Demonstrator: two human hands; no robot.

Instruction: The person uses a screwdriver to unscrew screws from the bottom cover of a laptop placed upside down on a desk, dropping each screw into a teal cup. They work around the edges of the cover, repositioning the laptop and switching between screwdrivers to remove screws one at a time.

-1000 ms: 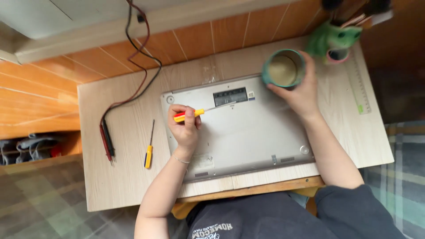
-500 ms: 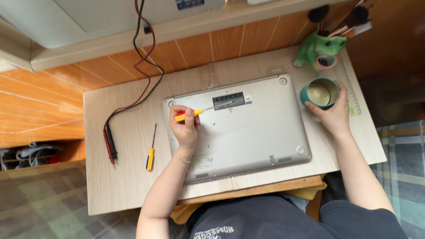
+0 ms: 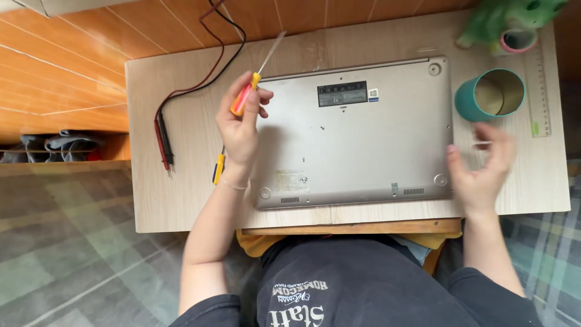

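Observation:
A silver laptop (image 3: 357, 139) lies bottom side up on a pale wooden table (image 3: 175, 200). My left hand (image 3: 242, 124) is raised over the laptop's left edge and grips a screwdriver (image 3: 251, 85) with an orange and yellow handle, its shaft pointing up and right. My right hand (image 3: 481, 166) hovers blurred just right of the laptop's near right corner, fingers spread, holding nothing. A teal cup (image 3: 490, 94) stands on the table above that hand.
A second small screwdriver (image 3: 218, 166) with a yellow handle lies left of the laptop. Red and black probe leads (image 3: 163, 136) trail off the far edge. A green holder (image 3: 508, 21) and a clear ruler (image 3: 537, 91) sit at the right.
My right hand set the teal cup down at the right and let go of it. My left hand lifted the screwdriver off the laptop. The camera moved closer.

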